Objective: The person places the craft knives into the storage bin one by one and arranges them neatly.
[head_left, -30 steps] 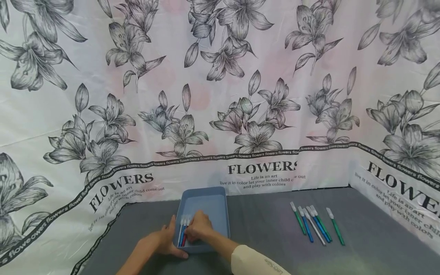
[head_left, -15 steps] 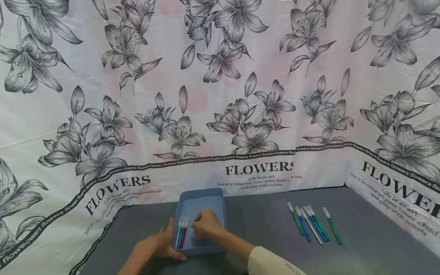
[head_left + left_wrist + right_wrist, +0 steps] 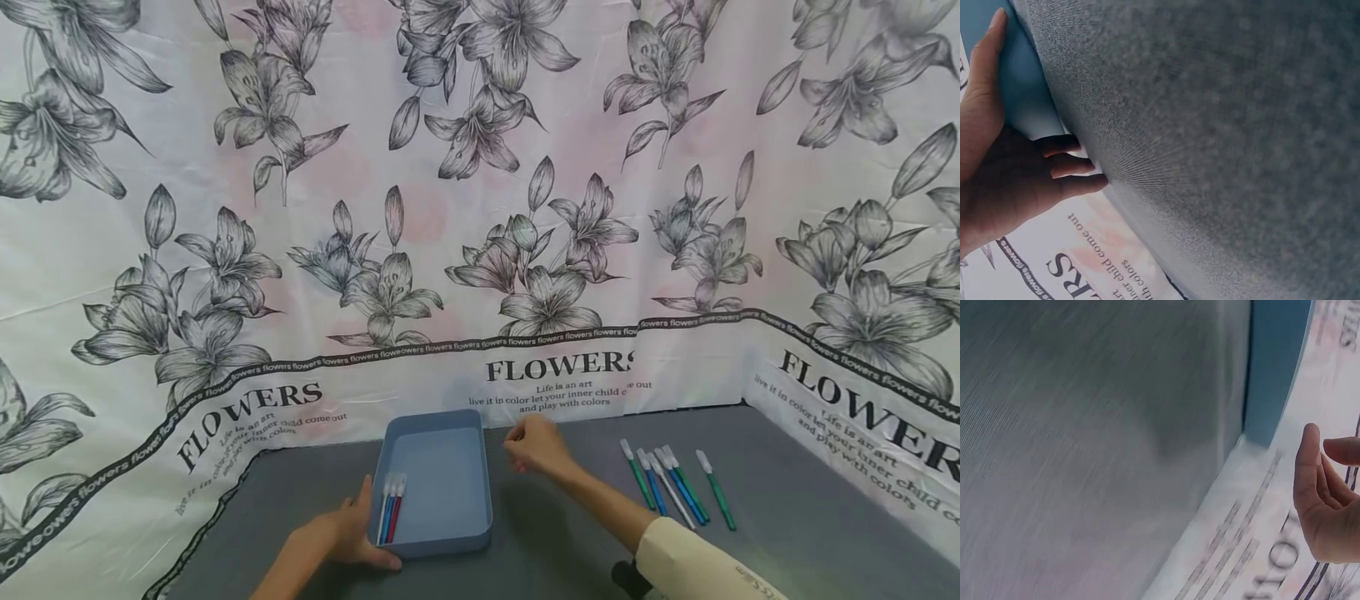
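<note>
A blue-grey tray (image 3: 442, 467) stands on the grey table, with white, blue and red capped pens (image 3: 392, 508) side by side along its left wall. My left hand (image 3: 347, 529) rests against the tray's left front corner; in the left wrist view its thumb lies on the tray wall (image 3: 1025, 81) and its fingers are extended. My right hand (image 3: 538, 446) hangs just right of the tray, apart from it. In the right wrist view its fingers (image 3: 1307, 469) are loosely bent, with a gap to the thumb and nothing between them.
Several capped pens (image 3: 670, 483) in green, blue and white lie on the table (image 3: 570, 517) to the right. One green pen (image 3: 716, 490) lies a little apart from them. A flower-print curtain (image 3: 465, 250) closes off the back and sides.
My right hand has lifted out of the tray and moved right, past its right wall, leaving the pens inside. My left hand has stayed at the tray's corner.
</note>
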Motion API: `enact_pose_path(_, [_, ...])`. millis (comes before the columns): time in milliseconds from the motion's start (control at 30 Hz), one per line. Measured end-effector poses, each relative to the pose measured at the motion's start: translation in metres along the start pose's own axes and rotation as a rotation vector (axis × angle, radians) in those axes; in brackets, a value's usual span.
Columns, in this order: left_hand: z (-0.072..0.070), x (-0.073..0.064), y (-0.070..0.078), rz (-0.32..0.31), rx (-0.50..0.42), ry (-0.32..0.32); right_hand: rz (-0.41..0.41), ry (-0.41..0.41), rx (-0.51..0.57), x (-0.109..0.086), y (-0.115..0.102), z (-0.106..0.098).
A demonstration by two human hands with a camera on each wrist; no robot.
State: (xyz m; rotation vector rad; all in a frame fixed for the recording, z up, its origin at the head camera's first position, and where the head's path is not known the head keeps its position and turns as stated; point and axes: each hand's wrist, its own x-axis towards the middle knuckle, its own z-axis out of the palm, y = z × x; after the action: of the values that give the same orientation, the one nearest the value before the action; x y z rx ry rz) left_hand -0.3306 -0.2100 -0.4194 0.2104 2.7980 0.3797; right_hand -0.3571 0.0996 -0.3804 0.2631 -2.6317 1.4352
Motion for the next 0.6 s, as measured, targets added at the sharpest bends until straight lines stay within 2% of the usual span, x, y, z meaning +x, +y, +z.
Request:
enact_pose_path(167, [-0.004,-0.001,0.003,0.009,0.013,0.001,0.071,0.029,-0.040,0.004,0.021,-0.037])
enact_pose_path(367, [-0.010,-0.003,0.004,0.011,0.055,0.009,0.160,0.063,-0.022,0.007,0.042,-0.078])
enact_pose_path(500, [-0.009,-0.003,0.002,0.014,0.054,0.008,0.187,0.067,0.001,0.005,0.052,-0.098])
enact_pose_path(600, [-0.005,-0.003,0.001,0.021,0.043,0.003,0.217,0.065,-0.042,0.003,0.060,-0.108])
